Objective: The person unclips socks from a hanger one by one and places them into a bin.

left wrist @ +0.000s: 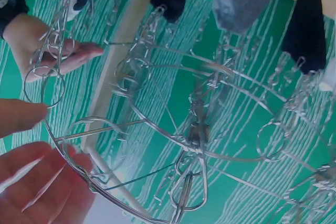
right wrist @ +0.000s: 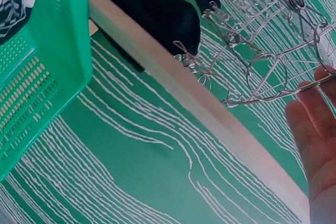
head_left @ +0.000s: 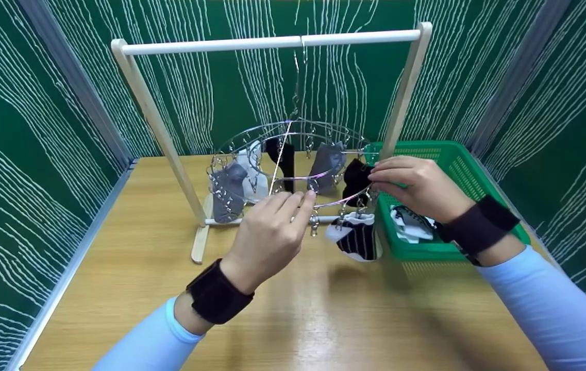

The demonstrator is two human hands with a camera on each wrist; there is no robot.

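A round wire clip hanger (head_left: 295, 178) hangs by its hook from a wooden rack's bar. My left hand (head_left: 268, 237) is at its front rim; in the left wrist view its fingers (left wrist: 42, 177) are fairly straight against the wire, the thumb apart. My right hand (head_left: 421, 183) touches the right side of the rim with extended fingers. Beside it a black sock (head_left: 357, 178) hangs, with a black-and-white striped sock (head_left: 360, 239) lower in front. Grey (head_left: 228, 188), white (head_left: 254, 178), black (head_left: 286, 159) and another grey sock (head_left: 328, 164) hang around the ring.
Behind the right forearm stands a green basket (head_left: 494, 201) with a black-and-white cloth item (head_left: 412, 225) inside. The wooden rack (head_left: 161, 131) straddles the hanger on a wooden table (head_left: 133, 288). Green walls with white lines surround the table.
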